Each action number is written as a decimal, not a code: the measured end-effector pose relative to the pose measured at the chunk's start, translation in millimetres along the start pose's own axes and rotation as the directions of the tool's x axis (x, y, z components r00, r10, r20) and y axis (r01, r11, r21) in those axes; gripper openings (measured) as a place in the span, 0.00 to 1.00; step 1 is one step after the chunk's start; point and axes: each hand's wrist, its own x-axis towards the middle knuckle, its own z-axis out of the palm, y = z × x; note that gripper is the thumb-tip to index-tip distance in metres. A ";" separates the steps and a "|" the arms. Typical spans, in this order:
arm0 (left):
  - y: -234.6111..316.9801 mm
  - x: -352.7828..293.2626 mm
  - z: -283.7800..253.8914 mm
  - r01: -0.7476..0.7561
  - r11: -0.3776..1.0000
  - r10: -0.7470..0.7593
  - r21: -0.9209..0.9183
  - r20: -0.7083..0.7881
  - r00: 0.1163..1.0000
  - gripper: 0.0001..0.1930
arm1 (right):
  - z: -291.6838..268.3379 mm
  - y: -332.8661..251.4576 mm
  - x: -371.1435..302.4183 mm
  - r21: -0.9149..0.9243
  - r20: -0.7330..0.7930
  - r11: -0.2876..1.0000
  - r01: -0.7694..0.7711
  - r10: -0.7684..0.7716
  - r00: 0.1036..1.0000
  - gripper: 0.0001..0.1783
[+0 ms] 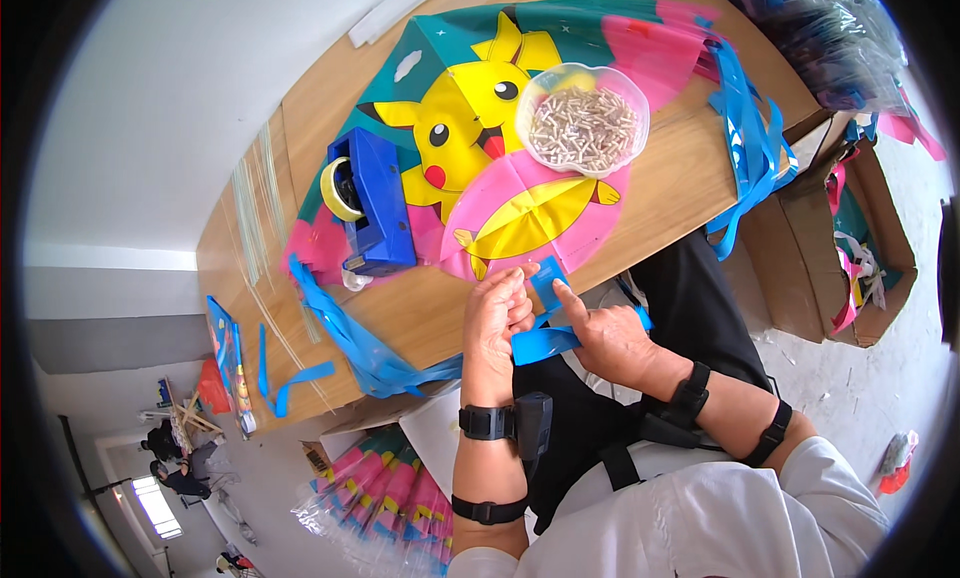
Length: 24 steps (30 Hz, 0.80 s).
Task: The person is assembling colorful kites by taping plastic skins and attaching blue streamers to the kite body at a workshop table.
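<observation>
Handling a blue strip (545, 346) at the middle of the bench's near edge (660, 233), we look to be partway through the work. A printed sheet (475, 128) with a yellow cartoon figure lies spread from the far edge almost to the near one, so the laying out seems done. Blue streamers hang in two bunches, one over the near edge to the left (345, 333), one by the right end (745, 143); we cannot make out how either is joined to the sheet. Left over, as we judge it, are the thin rods (255, 218) along the far edge at the left, apart from the sheet, and the small pale tubes (585, 128) gathered in a clear bowl (638, 153) on the sheet's right half. A blue tape dispenser (378, 208) stands at the sheet's left side. The strip itself is bent in our grasp, not laid flat, so that part looks unfinished.

We have it between both hands, just below the sheet's near tip. The left hand (500, 313) has its fingers curled together, pinching the strip's upper part from the left; the right hand (612, 343) has its fingers closed around the lower run, one digit reaching up against the upper part.
</observation>
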 end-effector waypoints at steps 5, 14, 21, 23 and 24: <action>-1.4 0.2 4.3 -0.045 0.992 0.051 0.116 -0.050 0.997 0.11 | -0.5 -0.5 1.1 -0.013 0.013 1.000 -0.002 0.002 1.000 0.45; -7.5 -0.7 14.2 -0.085 0.977 0.116 0.195 -0.153 0.981 0.12 | -13.4 1.1 6.4 0.051 0.030 0.999 0.007 -0.008 1.000 0.46; -18.0 10.7 1.4 -0.216 0.930 0.258 0.298 -0.107 0.960 0.11 | -17.6 -7.2 12.0 -0.051 0.111 0.998 -0.024 0.030 0.993 0.49; -16.7 8.6 3.0 -0.238 0.895 0.300 0.378 -0.115 0.947 0.11 | -19.9 -8.9 12.7 -0.069 0.142 0.997 -0.032 0.041 0.989 0.49; -19.9 10.0 2.7 -0.320 0.856 0.404 0.406 -0.140 0.904 0.11 | -20.3 -10.2 12.7 -0.070 0.141 0.997 -0.027 0.036 0.989 0.48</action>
